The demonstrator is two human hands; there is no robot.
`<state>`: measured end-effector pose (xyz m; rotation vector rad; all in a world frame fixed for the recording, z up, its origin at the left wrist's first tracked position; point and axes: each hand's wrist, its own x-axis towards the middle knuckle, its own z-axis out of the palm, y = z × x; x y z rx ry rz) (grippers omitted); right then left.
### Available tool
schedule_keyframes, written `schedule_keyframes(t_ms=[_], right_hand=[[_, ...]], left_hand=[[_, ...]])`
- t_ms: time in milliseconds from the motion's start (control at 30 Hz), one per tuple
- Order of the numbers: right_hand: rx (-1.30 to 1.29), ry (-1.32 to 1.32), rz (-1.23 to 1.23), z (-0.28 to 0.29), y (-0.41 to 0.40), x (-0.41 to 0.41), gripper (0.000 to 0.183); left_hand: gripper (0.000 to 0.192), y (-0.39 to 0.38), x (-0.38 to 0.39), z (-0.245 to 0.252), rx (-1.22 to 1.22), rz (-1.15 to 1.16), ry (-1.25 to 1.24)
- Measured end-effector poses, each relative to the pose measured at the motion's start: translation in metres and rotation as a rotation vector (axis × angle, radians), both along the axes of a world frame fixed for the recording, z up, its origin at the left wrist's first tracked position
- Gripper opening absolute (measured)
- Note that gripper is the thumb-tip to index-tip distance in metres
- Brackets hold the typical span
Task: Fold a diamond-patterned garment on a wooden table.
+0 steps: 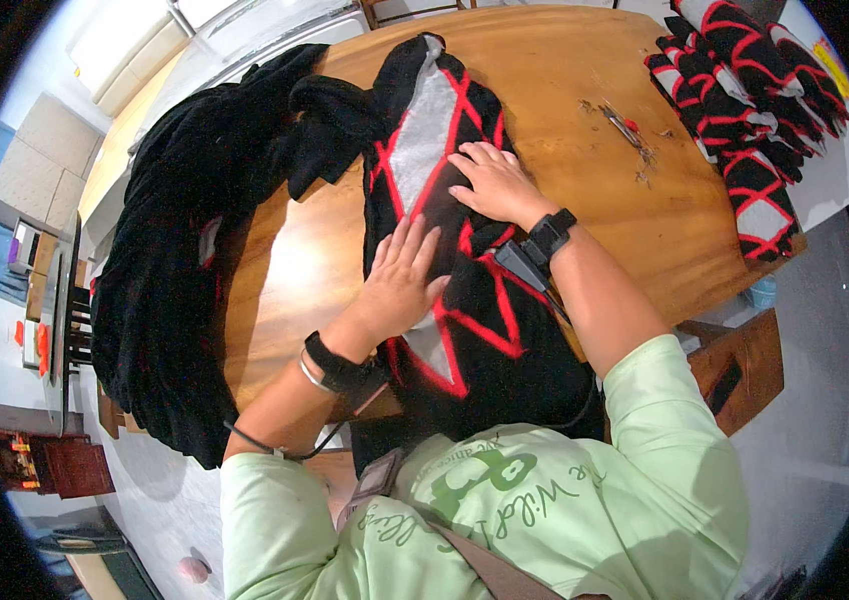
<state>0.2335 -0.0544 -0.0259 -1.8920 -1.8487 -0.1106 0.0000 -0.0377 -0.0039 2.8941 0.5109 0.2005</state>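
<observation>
A black knit garment (492, 322) with red zigzag lines and grey diamonds lies lengthwise on the wooden table before me, its lower end hanging over the near edge. My left hand (403, 281) rests flat on its left side, fingers spread. Farther up and to the right, my right hand (495, 184) presses on the patterned knit with its fingers a little apart. Neither hand grips anything. Both wrists wear black straps, the right one with a small dark device (522, 264).
A large heap of black knit fabric (169, 225) covers the left side of the wooden table (582, 67). Small metal thread snips (621, 125) lie among thread scraps at the right. Several patterned knit pieces (747, 97) are stacked at the far right. A wooden stool (747, 375) stands below the right edge.
</observation>
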Motion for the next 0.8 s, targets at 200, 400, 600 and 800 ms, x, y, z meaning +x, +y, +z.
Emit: schedule_keyframes(t_ms=[200,400,600,800], right_hand=[[-0.114,0.017,-0.008,0.017,-0.014,0.001,0.05],[0.007,0.088,0.297,0.078,-0.063,-0.031,0.033],[-0.193,-0.06,0.521,0.062,-0.135,-0.064,0.029],[-0.161,-0.087,0.245,0.038,-0.182,-0.07,0.063]], left_hand=[[0.061,-0.015,-0.022,-0.009,0.055,0.021,-0.013],[0.061,-0.016,-0.028,-0.018,0.098,0.076,-0.063],[0.06,-0.017,-0.026,-0.019,0.044,0.063,-0.081],[0.062,-0.041,-0.024,-0.008,0.108,0.13,-0.051]])
